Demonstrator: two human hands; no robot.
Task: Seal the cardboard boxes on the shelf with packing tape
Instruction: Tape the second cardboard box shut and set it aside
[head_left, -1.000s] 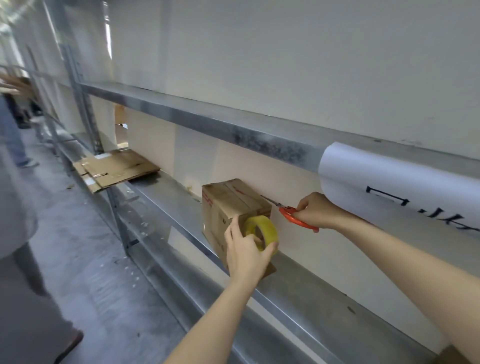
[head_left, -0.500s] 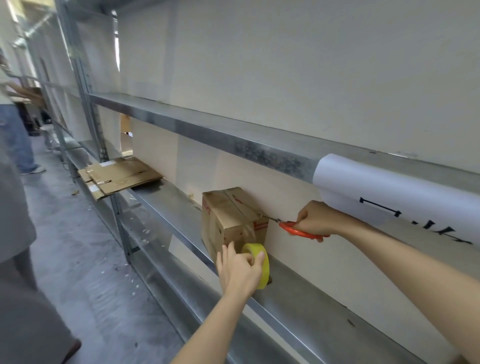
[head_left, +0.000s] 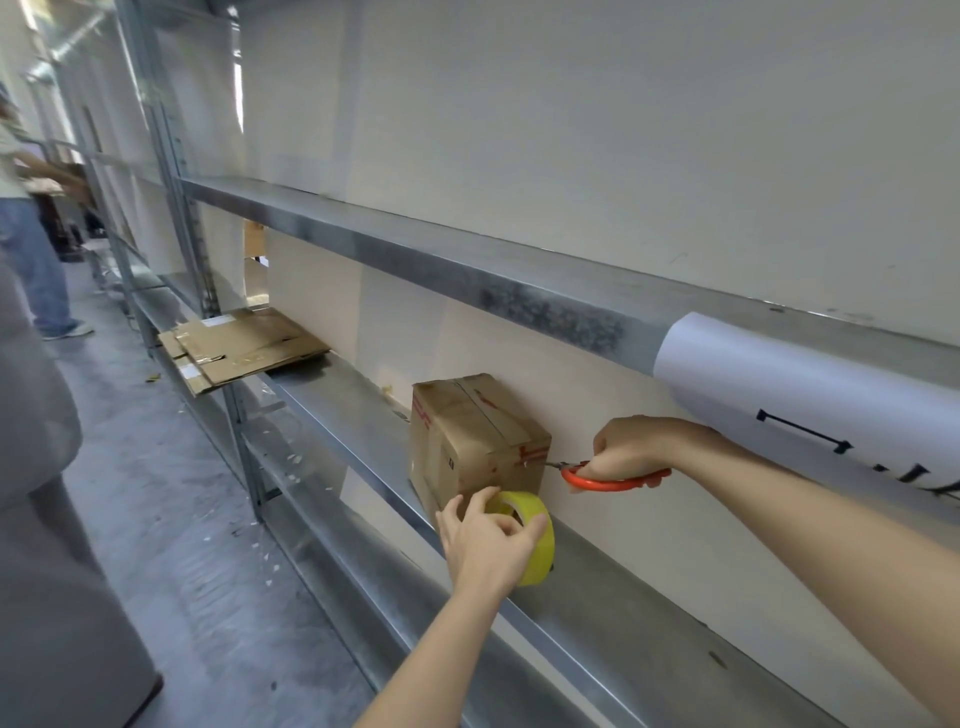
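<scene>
Two hands work at a small brown cardboard box on a grey metal shelf. The left hand curls round a yellow tape roll beside it; the right hand grips orange-handled scissors at its corner. The box looks light and stiff, best steadied by its flat sides.

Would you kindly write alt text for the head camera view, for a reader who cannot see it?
A left hand grips a yellow tape roll in front of a cardboard box on a metal shelf, while the right hand holds orange-handled scissors with the blade tips at the box's right edge. Flattened cardboard lies farther left on the shelf.
</scene>
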